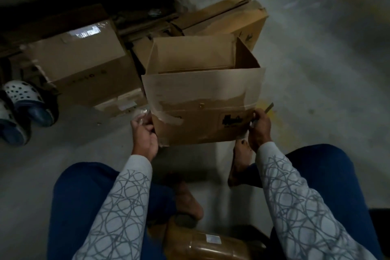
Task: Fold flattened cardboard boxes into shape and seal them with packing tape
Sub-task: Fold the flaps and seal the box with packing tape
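Head view: I am looking down past patterned grey sleeves and blue trousers at a cardboard box standing on the pale concrete floor just in front of the person's bare feet. The box is opened into shape, its top flaps up, with the near flap tipped toward the camera and old tape residue smeared across it. The left hand is at the box's lower left corner, its fingers curled round a clear tape roll that sits against the cardboard. The right hand is at the box's right edge, thumb and fingers pinched onto the cardboard there; a thin dark strip juts out past its fingertips, and I cannot tell what it is or whether the hand holds it. To the left stands a closed box with shiny tape on top, and behind lies a heap of flattened cardboard. White perforated clogs sit at the far left, and a brown wrapped package lies at the bottom edge.
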Available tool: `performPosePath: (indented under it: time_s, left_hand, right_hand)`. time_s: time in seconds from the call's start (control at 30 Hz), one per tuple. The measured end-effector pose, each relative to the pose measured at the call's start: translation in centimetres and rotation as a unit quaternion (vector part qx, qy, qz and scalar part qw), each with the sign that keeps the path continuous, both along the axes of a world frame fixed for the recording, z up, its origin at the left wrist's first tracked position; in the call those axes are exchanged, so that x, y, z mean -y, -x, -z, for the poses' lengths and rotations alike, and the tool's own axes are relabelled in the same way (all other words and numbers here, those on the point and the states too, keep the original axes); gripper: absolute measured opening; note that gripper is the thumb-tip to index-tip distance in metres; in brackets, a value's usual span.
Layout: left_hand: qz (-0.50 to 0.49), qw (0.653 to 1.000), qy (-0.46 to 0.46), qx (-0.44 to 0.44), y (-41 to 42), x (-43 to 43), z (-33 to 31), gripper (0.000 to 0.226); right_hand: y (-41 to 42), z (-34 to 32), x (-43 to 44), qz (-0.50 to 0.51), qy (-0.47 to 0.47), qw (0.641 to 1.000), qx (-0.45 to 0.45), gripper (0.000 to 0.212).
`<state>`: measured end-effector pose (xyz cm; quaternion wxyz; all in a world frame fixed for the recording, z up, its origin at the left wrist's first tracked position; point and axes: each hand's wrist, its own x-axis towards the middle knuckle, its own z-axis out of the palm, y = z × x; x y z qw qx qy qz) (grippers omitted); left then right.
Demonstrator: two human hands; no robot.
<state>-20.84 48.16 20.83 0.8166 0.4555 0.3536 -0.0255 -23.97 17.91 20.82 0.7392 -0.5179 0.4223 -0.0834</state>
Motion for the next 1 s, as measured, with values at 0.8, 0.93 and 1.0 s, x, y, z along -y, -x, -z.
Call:
performPosePath:
  time_s: [0.8, 0.93, 1.0]
  left_hand:
    - [0.271, 0.92, -0.263, -0.106, 3.3, 3.1, 10.4, 0.089]
    - [0.373, 0.879, -0.277, -0.106, 3.9, 3.9, 11.7, 0.102]
    - [0.43, 0.848, -0.29, -0.109, 4.4, 4.4, 12.5, 0.103]
  right_hand:
    - [1.9, 10.7, -3.0, -0.419, 0.416, 0.741, -0.32, 0.063]
    - [2.1, 5.3, -4.7, -0.492, 0.408, 0.704, -0.31, 0.062]
    - [2.0, 5.3, -5.2, -0.526, 0.39, 0.686, -0.317, 0.065]
